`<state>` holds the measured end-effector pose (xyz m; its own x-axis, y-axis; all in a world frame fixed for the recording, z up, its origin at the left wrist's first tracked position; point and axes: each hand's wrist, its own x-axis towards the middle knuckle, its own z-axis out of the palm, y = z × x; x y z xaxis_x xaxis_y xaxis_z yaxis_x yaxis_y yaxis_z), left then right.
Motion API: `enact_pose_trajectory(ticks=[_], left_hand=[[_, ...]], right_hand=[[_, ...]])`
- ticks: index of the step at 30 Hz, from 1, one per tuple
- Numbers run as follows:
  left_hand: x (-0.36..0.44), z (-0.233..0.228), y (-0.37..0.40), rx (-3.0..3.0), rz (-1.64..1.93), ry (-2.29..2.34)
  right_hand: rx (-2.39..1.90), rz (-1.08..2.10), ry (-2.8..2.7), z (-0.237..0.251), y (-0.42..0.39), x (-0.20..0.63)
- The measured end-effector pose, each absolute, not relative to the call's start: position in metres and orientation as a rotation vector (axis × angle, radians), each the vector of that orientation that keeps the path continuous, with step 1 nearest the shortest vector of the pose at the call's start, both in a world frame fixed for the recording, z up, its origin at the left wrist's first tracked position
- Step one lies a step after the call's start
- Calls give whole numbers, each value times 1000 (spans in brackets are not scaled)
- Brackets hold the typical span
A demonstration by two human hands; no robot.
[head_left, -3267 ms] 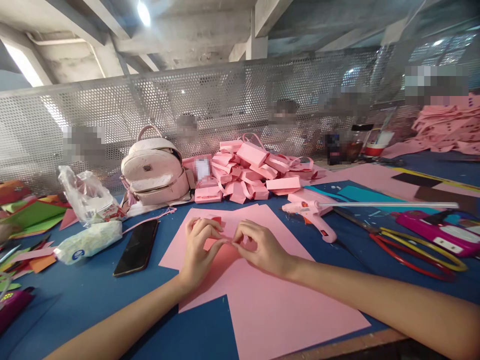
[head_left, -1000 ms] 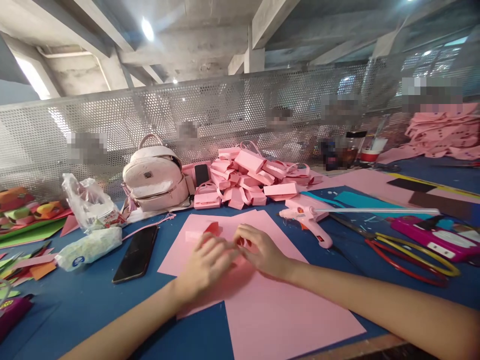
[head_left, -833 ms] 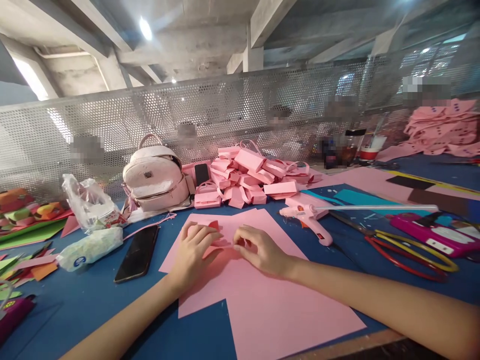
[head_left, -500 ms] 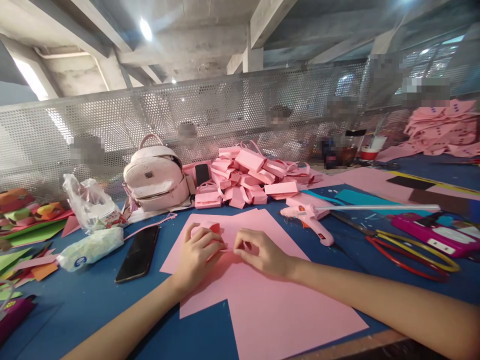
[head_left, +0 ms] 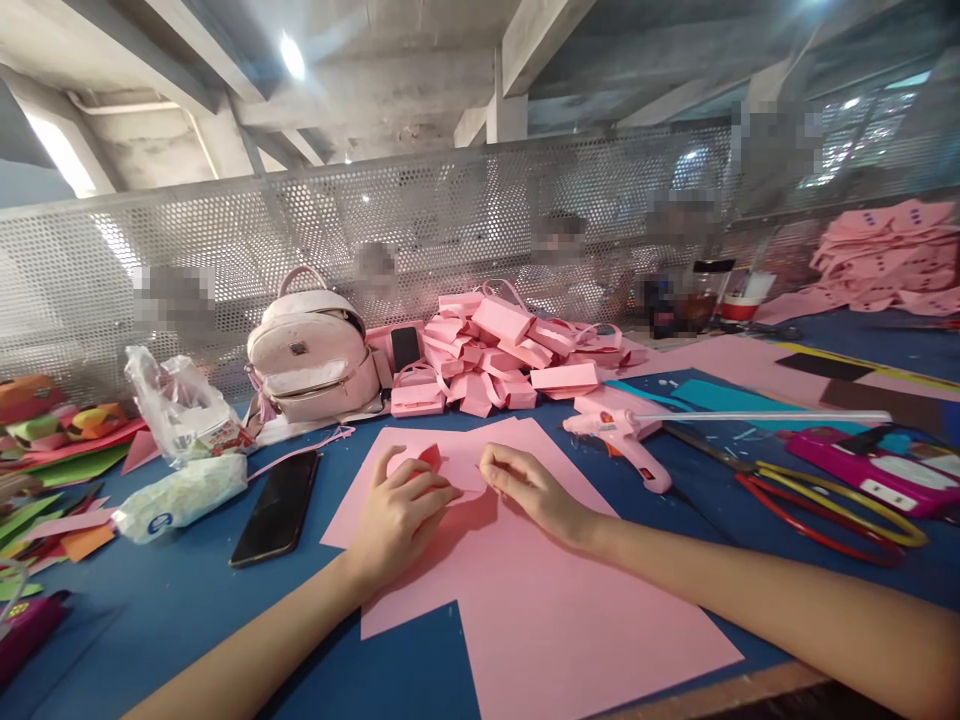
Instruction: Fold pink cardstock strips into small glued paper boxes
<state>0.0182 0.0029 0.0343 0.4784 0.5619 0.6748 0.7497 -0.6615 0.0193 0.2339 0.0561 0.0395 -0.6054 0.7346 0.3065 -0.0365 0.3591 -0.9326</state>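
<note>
The left hand (head_left: pixel 405 515) curved half-spread fingers at the folded pink paper (head_left: pixel 430 457) over pink sheets (head_left: pixel 491 570), grip unclear; the paper looked light, creasable, best held by its edges. Rightward, the right hand (head_left: pixel 531 492) curled its fingers, hold hidden from me.

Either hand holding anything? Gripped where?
Cannot tell: the left hand partly covers a small folded pink paper piece, grip hidden; the right hand is curled, nothing clearly visible between its fingertips.
</note>
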Motion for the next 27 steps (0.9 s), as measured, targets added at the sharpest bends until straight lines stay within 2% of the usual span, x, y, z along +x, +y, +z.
enact_pose_trajectory(ticks=[14, 23, 27], left_hand=[[12, 32, 6, -2402, -1091, -1118], [13, 34, 6, -2482, -1080, -1025], [19, 35, 2, -2537, -975, -922]], right_hand=[[-716, 1100, -1801, 38, 73, 237], [-743, 1317, -1852, 28, 79, 234], [-758, 1275, -1932, 28, 74, 233]])
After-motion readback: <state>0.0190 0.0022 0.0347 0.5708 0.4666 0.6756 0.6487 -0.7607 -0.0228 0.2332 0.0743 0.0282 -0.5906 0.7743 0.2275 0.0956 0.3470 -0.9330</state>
